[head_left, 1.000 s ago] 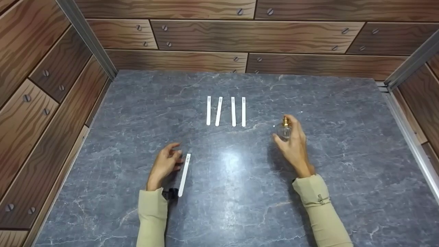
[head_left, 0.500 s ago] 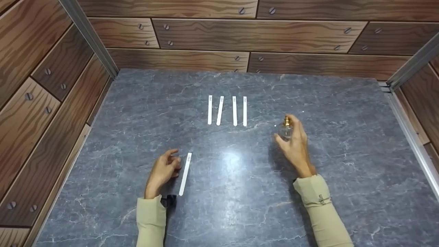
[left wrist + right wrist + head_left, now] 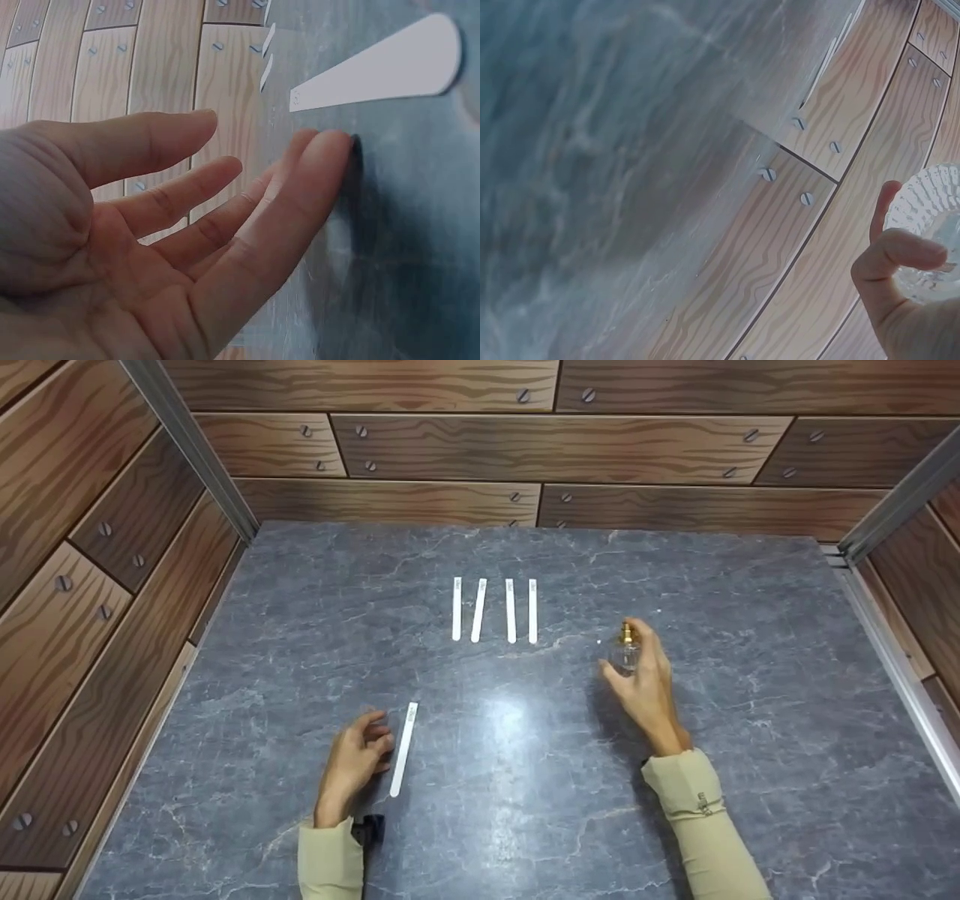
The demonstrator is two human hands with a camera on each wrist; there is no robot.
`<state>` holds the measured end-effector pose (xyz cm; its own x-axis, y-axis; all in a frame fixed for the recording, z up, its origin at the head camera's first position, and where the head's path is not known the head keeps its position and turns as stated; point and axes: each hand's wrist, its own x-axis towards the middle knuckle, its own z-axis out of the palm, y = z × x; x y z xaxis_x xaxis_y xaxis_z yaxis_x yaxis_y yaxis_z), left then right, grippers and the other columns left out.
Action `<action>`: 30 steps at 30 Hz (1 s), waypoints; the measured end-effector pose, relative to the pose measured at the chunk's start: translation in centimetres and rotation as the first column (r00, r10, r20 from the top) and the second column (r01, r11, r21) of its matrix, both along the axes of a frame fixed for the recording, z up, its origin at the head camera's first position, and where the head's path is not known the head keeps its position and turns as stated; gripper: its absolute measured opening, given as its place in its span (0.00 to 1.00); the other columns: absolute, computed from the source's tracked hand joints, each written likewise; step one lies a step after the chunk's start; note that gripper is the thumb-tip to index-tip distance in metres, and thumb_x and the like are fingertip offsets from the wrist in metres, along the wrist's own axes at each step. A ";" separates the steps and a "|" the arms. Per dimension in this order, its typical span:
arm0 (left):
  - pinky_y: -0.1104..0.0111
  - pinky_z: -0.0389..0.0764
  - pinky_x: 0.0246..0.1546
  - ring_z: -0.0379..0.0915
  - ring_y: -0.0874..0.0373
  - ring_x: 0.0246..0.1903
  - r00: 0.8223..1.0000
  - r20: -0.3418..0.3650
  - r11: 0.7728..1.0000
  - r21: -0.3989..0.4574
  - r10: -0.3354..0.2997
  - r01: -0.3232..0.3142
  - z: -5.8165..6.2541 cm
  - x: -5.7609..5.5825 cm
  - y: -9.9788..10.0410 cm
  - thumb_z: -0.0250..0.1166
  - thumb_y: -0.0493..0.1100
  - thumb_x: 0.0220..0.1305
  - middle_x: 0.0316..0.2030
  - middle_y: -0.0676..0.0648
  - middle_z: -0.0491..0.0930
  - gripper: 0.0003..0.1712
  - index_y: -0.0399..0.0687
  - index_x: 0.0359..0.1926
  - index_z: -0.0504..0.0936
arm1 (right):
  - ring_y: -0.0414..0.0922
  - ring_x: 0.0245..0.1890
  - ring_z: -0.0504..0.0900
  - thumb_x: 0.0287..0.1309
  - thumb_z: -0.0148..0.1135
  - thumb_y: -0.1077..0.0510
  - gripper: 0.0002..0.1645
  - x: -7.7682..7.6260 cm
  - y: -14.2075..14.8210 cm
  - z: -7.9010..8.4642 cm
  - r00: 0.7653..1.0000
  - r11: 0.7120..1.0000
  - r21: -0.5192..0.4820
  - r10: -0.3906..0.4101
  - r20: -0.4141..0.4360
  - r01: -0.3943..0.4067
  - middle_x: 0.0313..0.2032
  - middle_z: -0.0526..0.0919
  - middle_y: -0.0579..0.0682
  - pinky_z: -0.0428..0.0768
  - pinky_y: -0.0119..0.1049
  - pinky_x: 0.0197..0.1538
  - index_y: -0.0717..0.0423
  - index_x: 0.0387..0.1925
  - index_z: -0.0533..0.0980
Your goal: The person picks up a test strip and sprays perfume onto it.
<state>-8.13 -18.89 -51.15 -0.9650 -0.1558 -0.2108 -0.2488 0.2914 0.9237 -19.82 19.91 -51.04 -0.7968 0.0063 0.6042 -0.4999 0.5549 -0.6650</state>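
My right hand (image 3: 643, 690) holds a small clear glass perfume bottle (image 3: 628, 656) with a gold spray top, fingers around it. In the right wrist view, the ribbed glass of the bottle (image 3: 930, 191) shows between fingers and thumb. My left hand (image 3: 354, 757) holds nothing, its fingers loosely bent, just left of a white paper test strip (image 3: 403, 750) with small print at its far end. In the left wrist view, that strip (image 3: 390, 67) lies on the table beyond the fingertips, apart from them. The print is too small to read.
Several similar white strips (image 3: 511, 611) lie in a row farther back on the grey marbled table (image 3: 337, 585). Wood-patterned panels (image 3: 562, 446) stand behind and at both sides. A metal rail (image 3: 900, 675) runs along the right edge.
My left hand has drawn back toward the person, along the near strip, with its fingers still loose. The right hand keeps its hold on the perfume bottle at about the same place.
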 end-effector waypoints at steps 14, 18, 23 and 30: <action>0.60 0.86 0.33 0.85 0.43 0.37 0.993 -0.113 0.976 -0.218 -0.029 0.004 -0.6 1.9 0.6 0.68 0.20 0.49 0.46 0.28 0.82 0.30 0.21 0.58 0.76 | 0.64 0.48 0.79 0.45 0.73 0.75 0.39 0.2 0.0 0.3 1.000 1.000 0.007 -0.004 0.000 0.004 0.48 0.78 0.69 0.78 0.63 0.49 0.65 0.61 0.68; 0.56 0.86 0.36 0.85 0.43 0.36 0.992 -0.127 0.960 -0.277 -0.010 -0.026 -0.9 2.2 1.0 0.72 0.20 0.43 0.46 0.31 0.84 0.34 0.23 0.56 0.78 | 0.63 0.47 0.79 0.45 0.73 0.76 0.39 0.2 0.1 0.1 1.000 1.000 0.010 0.009 -0.013 -0.009 0.47 0.78 0.68 0.78 0.60 0.50 0.67 0.60 0.68; 0.56 0.86 0.34 0.85 0.46 0.36 0.990 -0.137 0.940 -0.335 0.022 -0.067 -1.2 2.2 1.7 0.72 0.20 0.38 0.46 0.33 0.85 0.35 0.26 0.55 0.80 | 0.63 0.47 0.78 0.45 0.73 0.75 0.39 0.3 0.3 0.0 1.000 1.000 0.016 0.002 -0.015 -0.002 0.46 0.78 0.69 0.77 0.60 0.49 0.67 0.60 0.68; 0.52 0.84 0.33 0.84 0.49 0.32 0.977 -0.210 0.865 -0.483 0.037 -0.136 -1.3 2.6 2.7 0.72 0.20 0.36 0.38 0.38 0.86 0.32 0.30 0.50 0.84 | 0.65 0.47 0.79 0.46 0.72 0.71 0.38 0.5 0.3 -0.1 0.999 0.999 0.040 -0.029 0.023 0.028 0.48 0.78 0.69 0.77 0.62 0.47 0.63 0.61 0.68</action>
<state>-5.57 -16.14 -52.45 -0.9562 -0.2759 0.0982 -0.1318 0.7048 0.6970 -19.29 20.25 -51.13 -0.8107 0.0057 0.5855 -0.4680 0.5947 -0.6537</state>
